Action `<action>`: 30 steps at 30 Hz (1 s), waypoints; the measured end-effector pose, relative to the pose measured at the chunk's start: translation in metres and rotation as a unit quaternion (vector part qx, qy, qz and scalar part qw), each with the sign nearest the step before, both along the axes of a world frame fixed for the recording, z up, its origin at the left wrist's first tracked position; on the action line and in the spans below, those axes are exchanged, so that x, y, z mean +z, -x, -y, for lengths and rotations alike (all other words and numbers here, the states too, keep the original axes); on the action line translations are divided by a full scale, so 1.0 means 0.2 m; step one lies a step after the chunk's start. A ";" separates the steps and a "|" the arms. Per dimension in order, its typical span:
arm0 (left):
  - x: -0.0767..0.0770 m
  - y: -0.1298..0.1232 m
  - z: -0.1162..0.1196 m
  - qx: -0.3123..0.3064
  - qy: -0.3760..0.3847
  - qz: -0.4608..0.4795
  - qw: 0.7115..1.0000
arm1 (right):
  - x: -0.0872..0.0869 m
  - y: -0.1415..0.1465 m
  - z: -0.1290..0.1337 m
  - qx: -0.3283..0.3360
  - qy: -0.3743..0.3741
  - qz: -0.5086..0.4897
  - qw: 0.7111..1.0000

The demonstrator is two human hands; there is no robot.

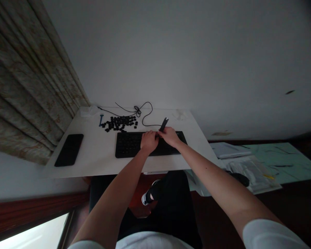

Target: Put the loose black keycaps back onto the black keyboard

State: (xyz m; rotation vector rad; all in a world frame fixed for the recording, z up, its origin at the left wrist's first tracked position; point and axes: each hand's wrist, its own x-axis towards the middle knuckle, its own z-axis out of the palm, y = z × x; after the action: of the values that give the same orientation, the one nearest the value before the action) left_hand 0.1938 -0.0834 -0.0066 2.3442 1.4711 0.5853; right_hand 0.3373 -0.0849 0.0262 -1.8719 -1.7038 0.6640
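Closest to the camera, below the near edge of the black keyboard (129, 145), are dark trousers (168, 200) and a black-and-white shoe (148, 195). A white sleeve (271, 235) covers the upper right arm. On the keyboard, the left hand (149, 141) lies fairly wide over the matte keys and seems to hold nothing. The right hand (169, 136) is narrow and closed around a short black tool (164, 123), which stands tilted up near the keyboard's far edge. Its lower end is hidden by the fingers, so I cannot tell if it touches a key.

The hands are very close together, so the tool could slip and knock the left fingers or mark the plastic. Beyond the keyboard, toward the left, loose keycaps (120, 122) lie in a low pile of small square shapes. They sit on a smooth white desk (90, 160), so a sleeve or a push could scatter them, and some could fall over the edge. A thin black cable (145, 109) makes loops and a knot behind the keyboard, and a pull on it could drag the keyboard. Left of the keyboard lies a glossy black phone (69, 150). Farther left hangs a pleated patterned curtain (23, 86).
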 end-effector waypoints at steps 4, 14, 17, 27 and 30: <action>0.02 -0.02 -0.02 -0.008 0.010 0.001 1.000 | -0.06 -0.01 0.03 -0.004 -0.039 -0.033 0.999; 0.01 0.00 0.00 -0.030 -0.008 0.007 0.999 | -0.06 -0.01 0.07 -0.032 -0.025 -0.105 0.994; 0.00 0.00 0.00 -0.033 -0.005 0.016 0.999 | -0.03 0.01 0.07 -0.022 -0.030 -0.096 0.995; -0.01 0.01 -0.01 -0.030 0.000 0.042 0.999 | 0.11 0.01 0.00 -0.047 -0.008 0.041 0.998; -0.01 0.01 0.00 -0.027 -0.010 0.041 0.999 | 0.06 -0.01 0.03 -0.069 -0.005 -0.022 0.997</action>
State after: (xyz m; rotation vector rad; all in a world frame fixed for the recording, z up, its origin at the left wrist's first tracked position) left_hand 0.1918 -0.0829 -0.0084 2.3380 1.3680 0.6759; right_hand 0.3399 -0.0905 0.0389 -1.9335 -1.5316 0.6349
